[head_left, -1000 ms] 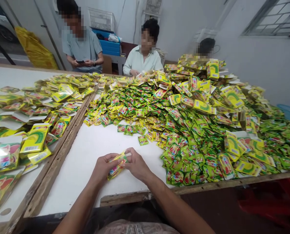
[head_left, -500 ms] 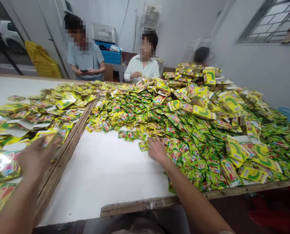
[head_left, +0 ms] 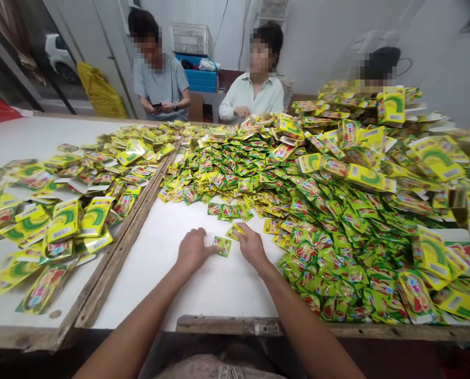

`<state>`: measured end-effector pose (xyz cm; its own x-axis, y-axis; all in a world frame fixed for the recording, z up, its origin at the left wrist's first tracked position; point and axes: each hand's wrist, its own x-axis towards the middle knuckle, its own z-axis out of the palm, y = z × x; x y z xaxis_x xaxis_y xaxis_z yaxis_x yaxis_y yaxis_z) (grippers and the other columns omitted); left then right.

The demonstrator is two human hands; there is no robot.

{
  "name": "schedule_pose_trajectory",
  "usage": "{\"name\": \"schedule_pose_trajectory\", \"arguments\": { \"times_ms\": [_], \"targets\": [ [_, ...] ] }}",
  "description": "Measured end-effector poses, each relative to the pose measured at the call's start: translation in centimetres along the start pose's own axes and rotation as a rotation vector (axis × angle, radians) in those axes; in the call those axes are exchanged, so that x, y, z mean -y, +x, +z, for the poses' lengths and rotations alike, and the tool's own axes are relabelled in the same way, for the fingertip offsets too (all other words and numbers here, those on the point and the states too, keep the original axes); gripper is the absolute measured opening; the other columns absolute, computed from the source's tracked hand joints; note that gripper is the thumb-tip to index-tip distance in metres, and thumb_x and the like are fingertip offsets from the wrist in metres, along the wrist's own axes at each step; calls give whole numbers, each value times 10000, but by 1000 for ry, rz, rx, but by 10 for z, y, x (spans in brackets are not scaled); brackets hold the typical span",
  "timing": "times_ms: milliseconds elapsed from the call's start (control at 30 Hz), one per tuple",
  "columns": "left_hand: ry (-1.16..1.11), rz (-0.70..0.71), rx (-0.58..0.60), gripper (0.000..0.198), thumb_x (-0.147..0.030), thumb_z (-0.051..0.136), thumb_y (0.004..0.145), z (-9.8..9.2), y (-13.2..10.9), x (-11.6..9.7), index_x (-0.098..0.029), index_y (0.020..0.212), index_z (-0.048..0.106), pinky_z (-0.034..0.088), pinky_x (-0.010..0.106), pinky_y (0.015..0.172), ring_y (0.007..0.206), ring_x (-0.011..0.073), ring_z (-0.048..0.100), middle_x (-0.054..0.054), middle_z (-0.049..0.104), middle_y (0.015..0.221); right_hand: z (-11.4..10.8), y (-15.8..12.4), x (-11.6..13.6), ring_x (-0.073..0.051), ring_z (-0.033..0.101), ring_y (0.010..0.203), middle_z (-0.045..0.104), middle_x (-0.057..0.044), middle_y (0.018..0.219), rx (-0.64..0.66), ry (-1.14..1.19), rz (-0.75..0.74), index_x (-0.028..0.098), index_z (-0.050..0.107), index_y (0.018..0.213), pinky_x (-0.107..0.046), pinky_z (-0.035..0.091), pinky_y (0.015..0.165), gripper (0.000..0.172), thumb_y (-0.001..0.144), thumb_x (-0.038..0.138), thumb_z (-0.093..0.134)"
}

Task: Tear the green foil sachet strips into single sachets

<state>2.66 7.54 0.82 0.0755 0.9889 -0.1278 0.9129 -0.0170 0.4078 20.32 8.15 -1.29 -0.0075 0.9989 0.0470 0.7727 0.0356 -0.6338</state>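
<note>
Over the white tabletop point(head_left: 140, 273), my two hands are close together. My left hand point(head_left: 193, 250) is closed, its thumb at the left edge of a small green sachet point(head_left: 222, 246); its fingers are curled and partly hidden. To the right, my right hand point(head_left: 253, 246) pinches a yellow sachet point(head_left: 235, 230) between thumb and fingers, just above the green one. A short row of green sachets point(head_left: 229, 211) lies beyond my hands. The large heap of green sachets point(head_left: 329, 247) rises to the right of my right hand.
A wooden strip point(head_left: 128, 237) divides the table. Left of it lie flat yellow boxes point(head_left: 65, 218); more yellow boxes point(head_left: 371, 176) top the heap on the right. Across the table sit a person with a phone point(head_left: 161, 79), another person point(head_left: 254, 97) and a partly hidden third.
My left hand has come from the boxes on the left to the middle of the table. My right hand has drawn slightly nearer and now holds a yellow sachet. The view has shifted left.
</note>
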Motion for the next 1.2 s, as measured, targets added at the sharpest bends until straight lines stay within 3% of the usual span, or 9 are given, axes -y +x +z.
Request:
{"name": "schedule_pose_trajectory", "arguments": {
  "times_ms": [200, 333, 467, 567, 700, 833, 1033, 1100, 1200],
  "targets": [
    [-154, -73, 32, 257, -289, 719, 646, 19, 14, -22, -173, 811, 559, 386, 275, 633, 798, 221, 589, 69, 630, 841, -5, 0, -16, -216, 607, 800, 683, -48, 854, -47, 114, 37, 200, 622, 1081, -305, 450, 725, 338, 793, 291, 471],
    [-697, -150, 36, 349, -214, 773, 550, 29, 19, -13, -205, 808, 539, 386, 240, 545, 599, 149, 565, -45, 578, 606, -11, 3, -23, -200, 598, 722, 676, -48, 828, -62, 348, 108, 194, 654, 1031, -293, 454, 639, 348, 742, 339, 526],
    [-1163, -229, 120, 430, -269, 824, 461, 36, 15, -9, -182, 797, 569, 457, 255, 566, 548, 136, 574, -48, 571, 550, -13, 3, -21, -164, 590, 680, 666, -48, 832, 22, 762, 120, 167, 656, 976, -281, 458, 630, 389, 660, 391, 633],
    [-1235, -209, 145, 466, -312, 809, 470, 33, 8, -13, -162, 851, 586, 484, 266, 612, 602, 139, 601, -3, 637, 655, -9, 0, -15, -148, 580, 693, 653, -43, 859, 102, 851, 59, 165, 642, 951, -267, 454, 641, 364, 654, 374, 650],
    [-1379, -141, 174, 459, -367, 777, 515, 25, -1, -21, -148, 882, 612, 455, 228, 594, 642, 124, 586, 13, 655, 720, -8, -7, -6, -148, 560, 735, 629, -10, 837, 74, 625, -59, 187, 612, 904, -250, 435, 661, 224, 711, 299, 587],
    [-1271, -107, 139, 345, -403, 763, 549, 25, 1, -25, -143, 678, 577, 328, 191, 452, 461, 74, 450, -48, 529, 504, -10, -11, 0, -160, 555, 789, 605, -12, 864, 62, 489, -120, 193, 559, 945, -274, 428, 737, 248, 699, 213, 570],
    [-1231, -53, 92, 364, -391, 773, 535, 26, 16, -28, -162, 628, 506, 247, 188, 444, 409, 52, 346, -100, 390, 424, -9, -9, -5, -135, 572, 751, 538, -47, 1039, 73, 795, 135, 219, 437, 1205, -269, 476, 679, 661, 617, 359, 705],
    [-1236, 6, 143, 364, -382, 768, 547, 23, 19, -31, -170, 666, 497, 273, 189, 461, 427, 59, 380, -99, 402, 450, -13, -10, -3, -138, 592, 744, 575, -56, 1003, 178, 956, 193, 193, 476, 1194, -278, 488, 685, 637, 649, 450, 684],
    [-1184, 82, 252, 358, -390, 737, 596, 15, 25, -36, -185, 734, 478, 306, 197, 472, 457, 81, 446, -81, 465, 502, -19, -11, 2, -157, 612, 652, 637, -48, 788, 309, 1054, 220, 129, 602, 999, -289, 492, 624, 518, 664, 520, 661]
  ]
}}
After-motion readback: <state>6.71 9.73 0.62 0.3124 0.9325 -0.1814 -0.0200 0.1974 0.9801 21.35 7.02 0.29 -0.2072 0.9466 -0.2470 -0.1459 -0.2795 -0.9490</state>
